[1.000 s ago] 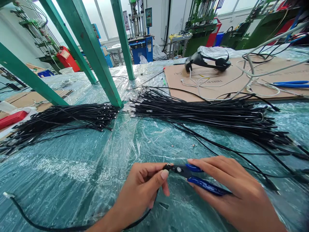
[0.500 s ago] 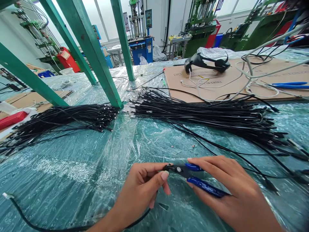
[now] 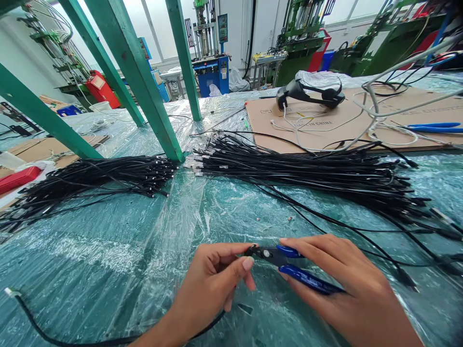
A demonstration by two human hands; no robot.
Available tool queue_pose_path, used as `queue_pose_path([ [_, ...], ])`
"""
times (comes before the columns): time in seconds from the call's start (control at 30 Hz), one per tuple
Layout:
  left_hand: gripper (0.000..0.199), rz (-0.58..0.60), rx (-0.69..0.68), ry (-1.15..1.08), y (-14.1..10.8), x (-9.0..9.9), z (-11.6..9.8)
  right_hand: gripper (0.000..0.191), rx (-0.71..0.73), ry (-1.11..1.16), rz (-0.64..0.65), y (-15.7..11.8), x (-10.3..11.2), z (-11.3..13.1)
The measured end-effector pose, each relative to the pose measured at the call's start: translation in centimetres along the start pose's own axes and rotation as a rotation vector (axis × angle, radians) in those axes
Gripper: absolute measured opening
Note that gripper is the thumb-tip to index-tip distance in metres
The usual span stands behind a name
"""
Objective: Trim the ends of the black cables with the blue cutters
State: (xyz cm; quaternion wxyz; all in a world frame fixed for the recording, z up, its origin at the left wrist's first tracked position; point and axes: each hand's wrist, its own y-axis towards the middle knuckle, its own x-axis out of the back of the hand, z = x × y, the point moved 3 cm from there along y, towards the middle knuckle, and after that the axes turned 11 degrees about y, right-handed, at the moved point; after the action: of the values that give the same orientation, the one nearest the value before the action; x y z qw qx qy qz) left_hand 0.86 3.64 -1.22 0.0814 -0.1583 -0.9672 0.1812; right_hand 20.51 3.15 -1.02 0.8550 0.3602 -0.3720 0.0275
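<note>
My left hand [image 3: 217, 279] pinches one end of a black cable [image 3: 36, 330] between thumb and index finger. From there the cable runs under the wrist to the lower left, where its light metal tip lies on the plastic film. My right hand [image 3: 347, 284] is closed round the blue handles of small cutters [image 3: 307, 278]. The dark jaws of the cutters touch the cable end at my left fingertips; the fingers and jaws hide the exact contact. Beyond my hands lies a large bundle of black cables [image 3: 307, 171], with another bundle [image 3: 108, 176] at the left.
Green metal posts [image 3: 144, 86] rise from the film-covered table [image 3: 173, 231]. Behind the large bundle, a cardboard sheet [image 3: 267, 130] bears a black headset [image 3: 307, 94], white cables and a blue-handled tool [image 3: 434, 128]. A red object [image 3: 20, 179] sits at the far left.
The cutters and the fingers of my right hand have shifted very slightly left. My left hand keeps its pinch on the cable end, almost unmoved.
</note>
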Motion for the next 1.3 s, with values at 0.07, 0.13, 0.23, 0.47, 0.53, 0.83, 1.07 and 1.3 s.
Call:
queue_pose_path([
  [0.07, 0.032, -0.003, 0.001, -0.003, 0.03, 0.01, -0.01, 0.022, 0.015, -0.014, -0.003, 0.22, 0.16, 0.18],
  [0.13, 0.033, -0.01, 0.006, -0.005, 0.07, 0.03, 0.0, 0.019, 0.036, -0.022, -0.016, 0.49, 0.43, 0.42],
  [0.23, 0.035, -0.024, 0.011, -0.012, 0.13, 0.11, 0.05, 0.018, 0.092, -0.01, -0.019, 0.81, 0.69, 0.78],
  [0.47, 0.038, -0.03, 0.008, -0.012, 0.0, 0.2, 0.26, 0.019, 0.065, -0.037, -0.027, 0.76, 0.5, 0.55],
  [0.53, 0.037, -0.031, 0.007, -0.01, -0.05, 0.15, 0.22, 0.02, 0.057, -0.049, -0.029, 0.72, 0.53, 0.49],
  [0.83, 0.033, -0.036, 0.01, -0.025, -0.14, 0.16, 0.25, 0.024, 0.048, -0.045, -0.012, 0.74, 0.58, 0.65],
  [1.07, 0.033, -0.028, 0.012, -0.013, -0.05, 0.11, 0.33, 0.023, 0.05, -0.05, 0.002, 0.86, 0.35, 0.43],
  [1.3, 0.032, -0.034, 0.009, -0.019, -0.13, 0.16, 0.23, 0.021, 0.05, -0.018, -0.013, 0.74, 0.54, 0.57],
])
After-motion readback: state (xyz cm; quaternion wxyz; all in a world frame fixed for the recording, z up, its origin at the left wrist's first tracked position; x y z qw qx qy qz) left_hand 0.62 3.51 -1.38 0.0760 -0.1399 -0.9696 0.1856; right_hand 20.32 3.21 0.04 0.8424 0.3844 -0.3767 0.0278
